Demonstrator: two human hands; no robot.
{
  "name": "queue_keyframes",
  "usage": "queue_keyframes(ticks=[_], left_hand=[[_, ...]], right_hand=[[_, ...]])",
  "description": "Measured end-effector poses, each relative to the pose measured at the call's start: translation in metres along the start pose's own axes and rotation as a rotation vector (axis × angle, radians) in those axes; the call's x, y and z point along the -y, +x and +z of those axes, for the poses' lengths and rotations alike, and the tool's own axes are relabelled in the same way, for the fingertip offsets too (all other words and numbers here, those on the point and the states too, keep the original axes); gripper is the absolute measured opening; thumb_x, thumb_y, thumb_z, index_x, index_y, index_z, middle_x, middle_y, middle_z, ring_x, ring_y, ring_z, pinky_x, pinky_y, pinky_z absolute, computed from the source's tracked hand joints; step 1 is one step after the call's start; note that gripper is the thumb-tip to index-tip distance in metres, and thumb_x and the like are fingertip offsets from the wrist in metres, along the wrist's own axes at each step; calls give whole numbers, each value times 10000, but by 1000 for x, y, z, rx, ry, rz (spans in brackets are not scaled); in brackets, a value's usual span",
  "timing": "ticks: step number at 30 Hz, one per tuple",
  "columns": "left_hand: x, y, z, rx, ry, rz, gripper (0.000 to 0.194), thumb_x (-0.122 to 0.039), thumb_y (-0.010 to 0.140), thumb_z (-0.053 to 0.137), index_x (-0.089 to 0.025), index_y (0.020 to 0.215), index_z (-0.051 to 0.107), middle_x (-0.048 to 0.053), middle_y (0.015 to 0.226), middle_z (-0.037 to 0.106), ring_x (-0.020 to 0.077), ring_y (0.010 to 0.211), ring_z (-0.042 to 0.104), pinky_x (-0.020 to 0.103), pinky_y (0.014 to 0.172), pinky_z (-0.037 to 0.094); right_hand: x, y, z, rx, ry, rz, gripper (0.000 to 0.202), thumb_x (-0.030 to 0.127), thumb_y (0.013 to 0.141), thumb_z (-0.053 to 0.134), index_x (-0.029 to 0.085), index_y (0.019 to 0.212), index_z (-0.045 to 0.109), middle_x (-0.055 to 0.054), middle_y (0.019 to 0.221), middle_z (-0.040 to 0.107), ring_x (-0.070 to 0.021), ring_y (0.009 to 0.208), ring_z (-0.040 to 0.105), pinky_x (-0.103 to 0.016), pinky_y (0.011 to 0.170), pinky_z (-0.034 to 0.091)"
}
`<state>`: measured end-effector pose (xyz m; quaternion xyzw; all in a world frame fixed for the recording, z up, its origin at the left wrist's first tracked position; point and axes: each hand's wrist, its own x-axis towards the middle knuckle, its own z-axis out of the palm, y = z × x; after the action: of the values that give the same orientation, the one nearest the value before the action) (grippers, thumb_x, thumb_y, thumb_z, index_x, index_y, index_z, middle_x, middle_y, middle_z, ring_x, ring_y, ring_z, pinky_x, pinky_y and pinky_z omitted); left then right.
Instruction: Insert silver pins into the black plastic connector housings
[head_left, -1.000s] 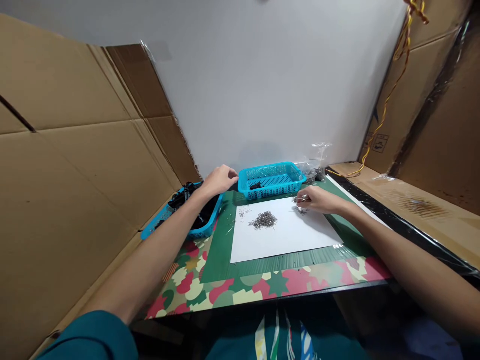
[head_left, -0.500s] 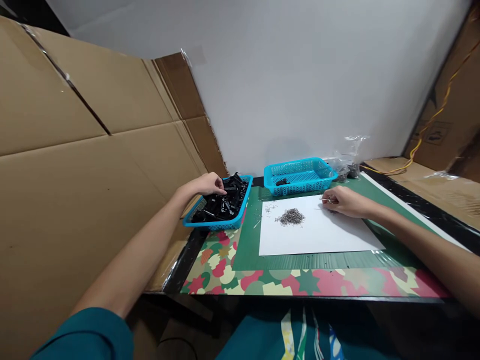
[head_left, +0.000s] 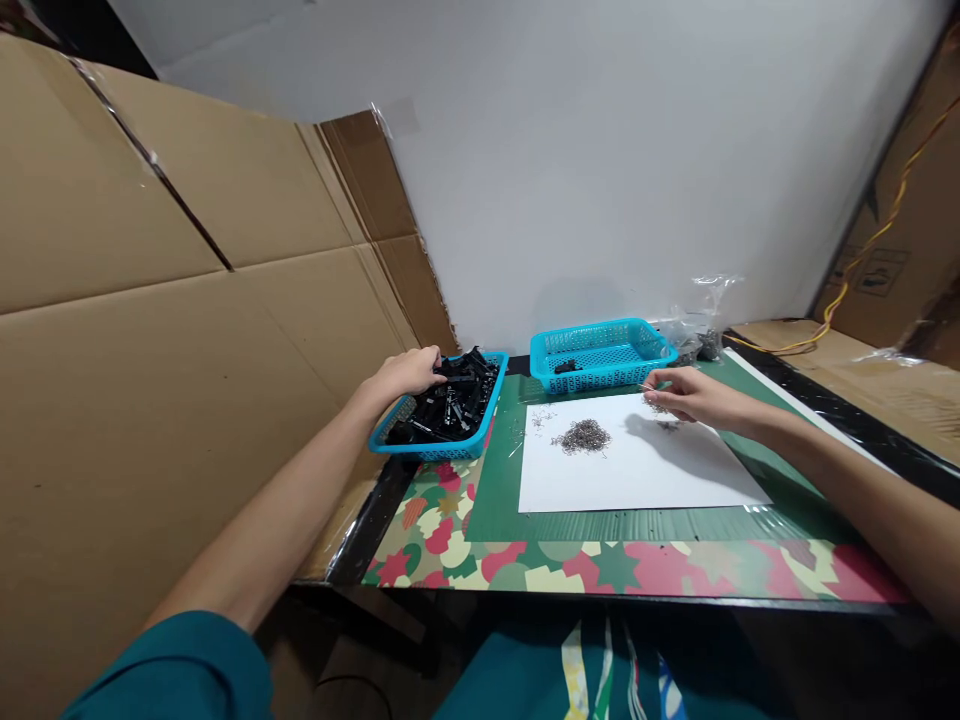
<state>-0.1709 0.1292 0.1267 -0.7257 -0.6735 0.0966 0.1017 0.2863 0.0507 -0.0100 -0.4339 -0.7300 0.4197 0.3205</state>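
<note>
My left hand [head_left: 409, 371] reaches into a blue basket [head_left: 420, 446] full of small black parts [head_left: 454, 403], its fingers closed on one of them at the basket's far left. My right hand [head_left: 686, 391] hovers just above the far right of a white sheet [head_left: 637, 470], pinching a thin metal piece between its fingertips. A heap of small grey metal pieces [head_left: 583, 436] lies in the middle of the sheet, with a few loose ones scattered near it.
A second blue basket [head_left: 600, 352] with one black part stands behind the sheet. Clear plastic bags [head_left: 697, 320] lie at the back right. A green mat covers the patterned table. Cardboard walls stand left and right; a yellow cord runs along the right.
My right hand has lifted slightly off the sheet and moved toward the far basket. My left hand has settled deeper onto the black parts. The view has swung left since the first frame.
</note>
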Motion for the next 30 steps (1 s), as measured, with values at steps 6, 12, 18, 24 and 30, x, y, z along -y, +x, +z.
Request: queue_keyframes(ticks=[6, 12, 18, 24, 30], left_hand=[[-2, -5, -6, -62, -21, -27, 354, -359, 922, 624, -226, 1250, 615, 119, 1249, 747, 318, 1129, 706, 366, 889, 525], [-22, -21, -17, -413, -65, -49, 311, -331, 1036, 471, -194, 1271, 621, 171, 1258, 738, 376, 1161, 694, 430, 897, 523], [-106, -46, -4, -504, -703, 272, 235, -361, 1082, 410, -227, 1047, 600, 60, 941, 758, 215, 761, 725, 312, 698, 515], [-198, -70, 35, 10, -1495, 408, 264, -501, 1046, 494, -245, 1083, 440, -22, 689, 629, 173, 446, 656, 202, 381, 332], [-228, -100, 63, 335, -1813, 366, 247, -347, 977, 612, -254, 1153, 467, -30, 768, 617, 120, 477, 581, 189, 378, 340]], right_hand=[[15, -7, 4, 65, 299, 48, 575, 733, 827, 761, 224, 860, 495, 57, 723, 407, -102, 606, 321, -266, 536, 199], [19, -4, 7, 24, 309, 12, 549, 686, 825, 793, 198, 846, 543, 15, 795, 508, -95, 620, 318, -280, 558, 216], [20, -6, 9, 26, 403, 18, 484, 610, 870, 794, 204, 856, 531, 48, 741, 411, -89, 600, 225, -297, 555, 131], [24, -6, 15, 83, 453, 3, 414, 549, 932, 756, 215, 891, 516, 67, 720, 310, -94, 600, 179, -312, 560, 89], [40, -10, 35, 57, 426, 16, 399, 546, 952, 729, 224, 892, 502, 75, 698, 322, -92, 588, 192, -292, 544, 103]])
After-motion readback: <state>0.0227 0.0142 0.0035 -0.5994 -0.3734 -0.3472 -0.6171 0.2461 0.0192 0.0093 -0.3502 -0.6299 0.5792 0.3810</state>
